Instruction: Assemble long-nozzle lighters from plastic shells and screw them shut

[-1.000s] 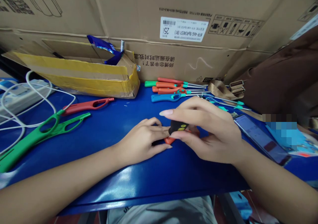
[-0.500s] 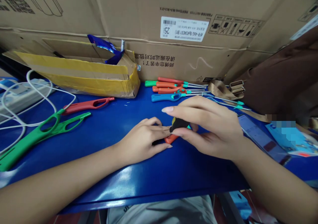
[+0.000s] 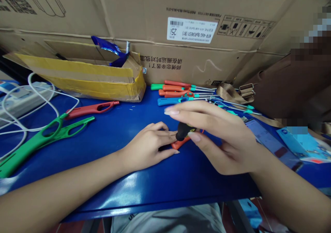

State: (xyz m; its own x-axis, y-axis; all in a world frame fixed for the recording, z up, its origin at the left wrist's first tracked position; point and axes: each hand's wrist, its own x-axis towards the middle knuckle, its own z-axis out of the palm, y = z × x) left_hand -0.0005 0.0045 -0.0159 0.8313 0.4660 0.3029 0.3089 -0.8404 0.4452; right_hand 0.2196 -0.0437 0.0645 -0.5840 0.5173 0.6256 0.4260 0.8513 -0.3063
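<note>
My left hand (image 3: 150, 141) rests low on the blue table, its fingers closed on an orange long-necked lighter (image 3: 180, 143). Only the end of that lighter's handle shows; both hands cover the rest. Above it, my right hand (image 3: 219, 133) has thumb and fingers around the black and yellow handle of a screwdriver (image 3: 183, 131). The handle stands nearly upright over the lighter, and its tip is hidden. Just beyond my right hand lie several lighters, among them a blue one (image 3: 168, 102) and an orange one (image 3: 169, 94).
Red (image 3: 89, 110) and green (image 3: 31, 147) lighter casings lie at left, beside a white cable (image 3: 24, 129) and power strip (image 3: 28, 100). A yellow-taped carton (image 3: 98, 83) stands behind. At right are a phone (image 3: 274, 145), a brown strap (image 3: 227, 94) and a blue packet (image 3: 297, 143).
My right hand has turned on the screwdriver handle, its thumb and wrist shifting to the right. The handle tilts slightly differently. My left hand and the lighter stay in place.
</note>
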